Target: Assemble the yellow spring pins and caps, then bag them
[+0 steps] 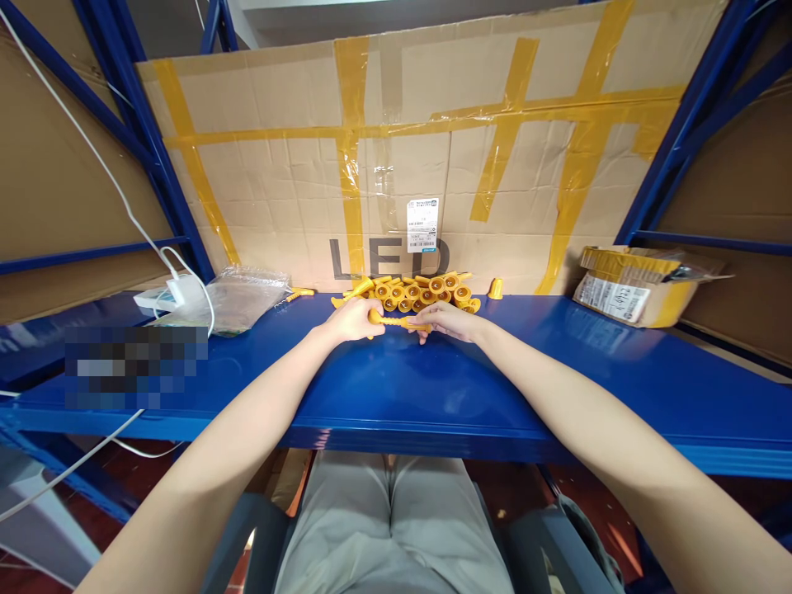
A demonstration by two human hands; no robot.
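A thin, twisted yellow piece (399, 322) stretches level between my two hands, just above the blue shelf (396, 388). My left hand (355, 319) pinches its wider left end. The fingers of my right hand (446, 320) close on its right end. Right behind the hands lies a pile of yellow cone-shaped pieces (426, 290), many with their round hollow ends facing me. One yellow cone (496, 289) stands upright to the right of the pile.
Clear plastic bags (244, 297) and a white adapter with cables (179, 290) lie at the left, near a blurred dark object (136, 367). An opened, taped carton (637, 289) sits at the right. A large cardboard sheet (285, 190) forms the back.
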